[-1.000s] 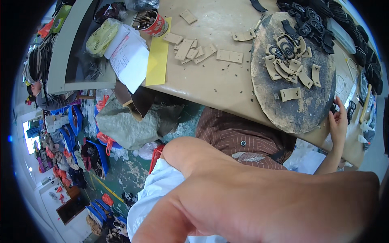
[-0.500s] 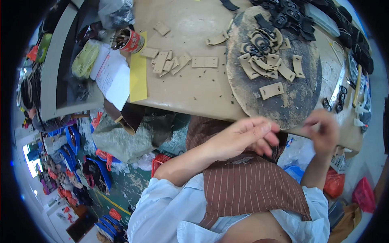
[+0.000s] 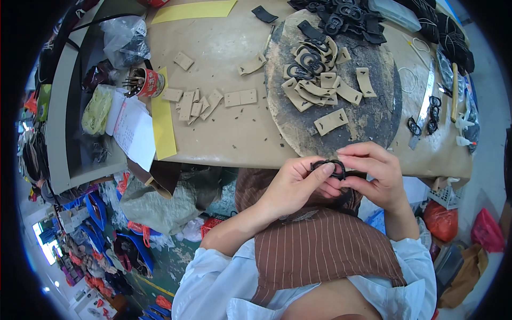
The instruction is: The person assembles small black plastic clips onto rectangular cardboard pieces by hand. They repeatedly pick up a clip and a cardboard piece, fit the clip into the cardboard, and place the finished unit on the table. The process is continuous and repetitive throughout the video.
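In front of the board's near edge, my left hand (image 3: 303,186) pinches a black oval ring (image 3: 340,169) between thumb and fingers. My right hand (image 3: 380,173) meets it from the other side, its fingertips closed at the ring's right end. Part of the ring is covered by my fingers. Just beyond my hands lies a worn oval board (image 3: 368,125). On it are several tan slotted tabs (image 3: 331,122) in a loose heap, with black rings (image 3: 311,60) lying among them.
Black tabs with rings (image 3: 346,21) are piled at the board's far side. Left on the table lie more tan tabs (image 3: 240,97), a yellow strip (image 3: 162,125), papers (image 3: 134,125) and a red tin of tools (image 3: 152,84). A metal ruler (image 3: 425,98) and black loops (image 3: 433,114) lie right.
My hands were apart with no ring visible; now they have come together around a black ring. The view has shifted, moving the table's things leftward in it.
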`<state>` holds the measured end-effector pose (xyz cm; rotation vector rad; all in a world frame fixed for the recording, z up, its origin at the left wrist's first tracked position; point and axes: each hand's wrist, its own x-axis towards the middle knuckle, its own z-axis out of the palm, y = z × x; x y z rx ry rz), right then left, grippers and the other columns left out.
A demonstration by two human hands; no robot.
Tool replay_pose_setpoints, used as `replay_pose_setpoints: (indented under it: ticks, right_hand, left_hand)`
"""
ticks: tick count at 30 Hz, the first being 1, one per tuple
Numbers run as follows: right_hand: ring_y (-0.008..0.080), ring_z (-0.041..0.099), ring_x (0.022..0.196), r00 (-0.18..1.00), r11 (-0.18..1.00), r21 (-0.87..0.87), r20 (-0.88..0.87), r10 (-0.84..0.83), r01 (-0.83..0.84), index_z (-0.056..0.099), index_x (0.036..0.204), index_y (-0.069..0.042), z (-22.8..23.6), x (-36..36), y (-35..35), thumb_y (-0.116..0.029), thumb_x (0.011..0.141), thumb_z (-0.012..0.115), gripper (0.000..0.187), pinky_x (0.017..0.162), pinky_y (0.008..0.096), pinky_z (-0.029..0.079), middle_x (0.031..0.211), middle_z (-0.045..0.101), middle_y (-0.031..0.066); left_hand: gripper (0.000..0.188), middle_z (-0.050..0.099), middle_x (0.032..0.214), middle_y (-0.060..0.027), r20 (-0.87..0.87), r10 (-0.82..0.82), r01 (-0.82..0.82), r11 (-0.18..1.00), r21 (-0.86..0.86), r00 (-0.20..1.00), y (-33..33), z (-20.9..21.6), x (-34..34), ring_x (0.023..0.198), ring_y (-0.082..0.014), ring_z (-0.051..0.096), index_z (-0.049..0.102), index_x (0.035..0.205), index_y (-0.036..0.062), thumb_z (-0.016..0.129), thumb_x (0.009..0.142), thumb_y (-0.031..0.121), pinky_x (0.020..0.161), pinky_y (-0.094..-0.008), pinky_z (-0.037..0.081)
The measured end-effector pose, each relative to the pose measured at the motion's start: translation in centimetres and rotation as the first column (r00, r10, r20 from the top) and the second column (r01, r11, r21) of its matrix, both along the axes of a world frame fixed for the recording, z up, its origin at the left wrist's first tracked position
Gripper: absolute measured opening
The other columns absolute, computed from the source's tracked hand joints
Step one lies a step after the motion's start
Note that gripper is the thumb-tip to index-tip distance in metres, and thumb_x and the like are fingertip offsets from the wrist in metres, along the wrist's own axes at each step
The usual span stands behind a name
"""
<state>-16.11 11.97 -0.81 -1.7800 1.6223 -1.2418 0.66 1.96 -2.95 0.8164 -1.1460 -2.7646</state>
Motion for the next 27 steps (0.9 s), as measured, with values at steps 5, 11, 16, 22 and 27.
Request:
replay_pose_setpoints:
  ticks: [5, 11, 16, 22, 27]
  right_hand:
    - [0.0233, 0.063, 0.080, 0.993, 0.990, -0.080, -0.014, 0.114, -0.115, 0.064, 0.091, -0.002, -0.2, 0.8, 0.0, -0.008, 0.068, 0.071, 0.026, 0.067, 0.0299, 0.051, 0.096, 0.062, 0.0114]
    - [0.0185, 0.057, 0.069, 0.989, 0.969, -0.216, -0.055, -0.135, 0.121, 0.065, 0.085, -0.004, -2.1, 3.7, -0.5, -0.009, 0.067, 0.074, 0.021, 0.058, 0.0264, 0.047, 0.083, 0.057, 0.0076]
    - [0.0137, 0.048, 0.066, 0.981, 0.978, -0.124, 0.117, -0.156, 0.170, 0.065, 0.087, -0.007, -1.4, 3.2, -0.1, -0.011, 0.066, 0.076, 0.024, 0.056, 0.0230, 0.042, 0.083, 0.049, 0.0043]
    - [0.0158, 0.057, 0.076, 0.922, 0.929, 0.174, 0.274, 0.274, -0.327, 0.063, 0.104, -0.004, 1.4, 0.0, -1.3, -0.006, 0.069, 0.073, 0.037, 0.065, 0.0260, 0.049, 0.097, 0.054, 0.0094]
    - [0.0210, 0.062, 0.080, 0.875, 0.871, 0.129, 0.187, 0.447, -0.473, 0.063, 0.098, -0.003, 1.4, 0.5, -1.6, -0.006, 0.066, 0.074, 0.034, 0.068, 0.0286, 0.051, 0.095, 0.059, 0.0099]
  left_hand:
    - [0.019, 0.063, 0.083, -0.0088, -0.027, -0.037, 0.035, 0.995, -0.095, 0.999, -0.1, 0.0, 0.8, 0.074, -0.0137, 0.063, 0.056, 0.097, -0.0020, 0.046, 0.093, 0.013, 0.065, -0.0240, 0.052]
    - [0.011, 0.063, 0.085, -0.0063, -0.067, 0.277, -0.285, 0.923, -0.257, 0.959, 0.5, -0.4, 0.2, 0.078, -0.0091, 0.060, 0.057, 0.096, -0.0022, 0.053, 0.087, 0.004, 0.067, -0.0198, 0.050]
    - [0.018, 0.063, 0.091, -0.0068, -0.041, 0.192, -0.195, 0.932, -0.304, 0.981, -0.4, 0.4, 0.5, 0.081, -0.0087, 0.060, 0.058, 0.101, -0.0011, 0.057, 0.083, -0.003, 0.071, -0.0215, 0.050]
    - [0.011, 0.064, 0.081, -0.0034, -0.019, -0.123, 0.101, 0.885, -0.455, 0.992, -2.2, 1.6, 1.5, 0.077, -0.0081, 0.059, 0.064, 0.089, -0.0004, 0.063, 0.079, 0.000, 0.067, -0.0214, 0.047]
    - [0.010, 0.064, 0.077, -0.0020, 0.023, -0.252, 0.233, 0.853, -0.466, 0.967, -2.1, 0.9, 2.5, 0.072, -0.0046, 0.056, 0.064, 0.087, -0.0003, 0.064, 0.078, 0.004, 0.063, -0.0205, 0.045]
